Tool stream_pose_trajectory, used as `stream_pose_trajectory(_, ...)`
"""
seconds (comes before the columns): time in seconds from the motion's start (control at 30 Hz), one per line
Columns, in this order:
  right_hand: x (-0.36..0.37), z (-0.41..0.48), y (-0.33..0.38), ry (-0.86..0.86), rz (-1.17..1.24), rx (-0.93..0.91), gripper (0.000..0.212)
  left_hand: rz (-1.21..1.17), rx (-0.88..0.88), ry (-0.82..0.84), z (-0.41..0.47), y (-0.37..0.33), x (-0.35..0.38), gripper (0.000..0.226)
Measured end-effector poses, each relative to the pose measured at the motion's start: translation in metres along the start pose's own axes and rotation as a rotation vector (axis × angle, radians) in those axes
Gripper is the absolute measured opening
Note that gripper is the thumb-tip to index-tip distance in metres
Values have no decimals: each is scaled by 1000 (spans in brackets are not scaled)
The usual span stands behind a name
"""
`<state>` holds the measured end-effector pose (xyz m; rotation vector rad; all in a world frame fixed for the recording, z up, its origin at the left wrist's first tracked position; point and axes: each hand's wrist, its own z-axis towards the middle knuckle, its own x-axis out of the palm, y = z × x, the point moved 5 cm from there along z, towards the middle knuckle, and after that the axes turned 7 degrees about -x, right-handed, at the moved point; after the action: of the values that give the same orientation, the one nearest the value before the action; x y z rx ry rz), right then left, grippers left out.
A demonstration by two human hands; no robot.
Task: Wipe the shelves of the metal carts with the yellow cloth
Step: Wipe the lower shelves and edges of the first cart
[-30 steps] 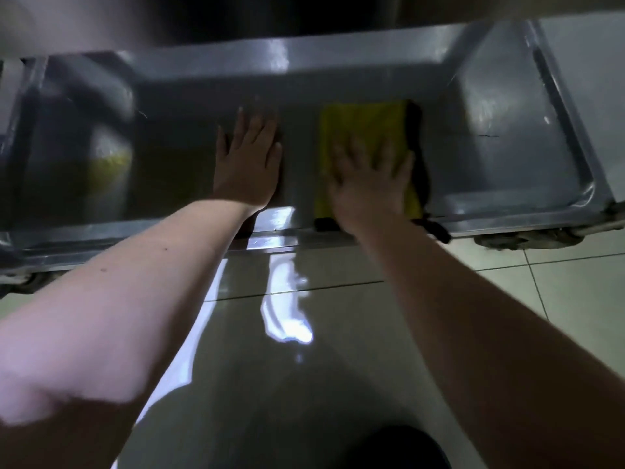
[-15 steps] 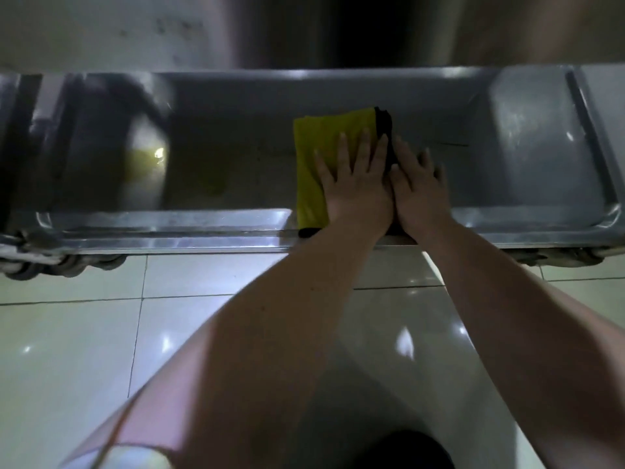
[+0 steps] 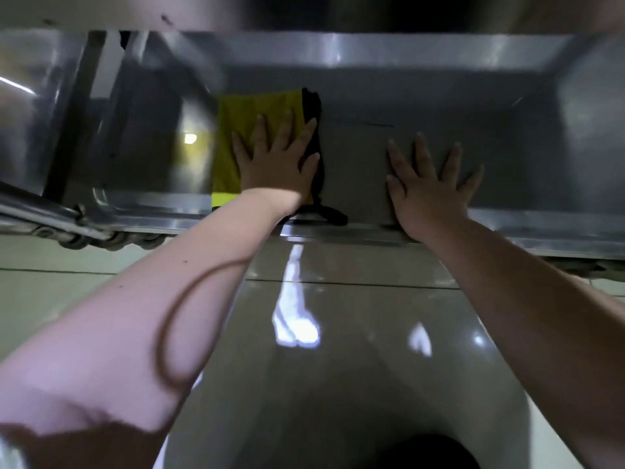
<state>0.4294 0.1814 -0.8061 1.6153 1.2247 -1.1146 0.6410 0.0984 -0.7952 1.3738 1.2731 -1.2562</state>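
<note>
Wiping is under way on the shelf [image 3: 439, 96]. The left hand [image 3: 275, 164] lies flat, fingers spread, pressing the cloth [image 3: 250, 120] down left of centre, where it reaches the front edge. The right hand [image 3: 429, 187] rests flat on bare metal, holding nothing. Next probably comes a firm sweep toward the left end. Half a second ago both hands sat together on the cloth; the right has since moved off.

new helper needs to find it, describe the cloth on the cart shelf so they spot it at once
Look at the low metal cart shelf just above the tiled floor. Left of its middle a folded cloth lies flat under the left hand. It is the only bright yellow thing there, edged in black on its right.
</note>
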Motion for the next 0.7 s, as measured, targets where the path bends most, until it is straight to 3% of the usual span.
stream_pose_trajectory(0.17,2,-2,8,14,-43,4,55,3,203,25,-28,-88,8,54)
stream_pose_trajectory(0.27,4,-1,7,20,-61,14,56,0,219,53,-32,-106,9,54)
stream_pose_trajectory(0.4,2,1,9,-26,1,0,52,-33,256,-27,-20,-57,3,56)
stream_pose_trajectory(0.57,0,2,11,-87,17,27,51,-24,38,-49,14,63,-5,55)
stream_pose_trajectory(0.7,0,7,41,-71,7,24,55,-29,7,-35,12,71,-5,54)
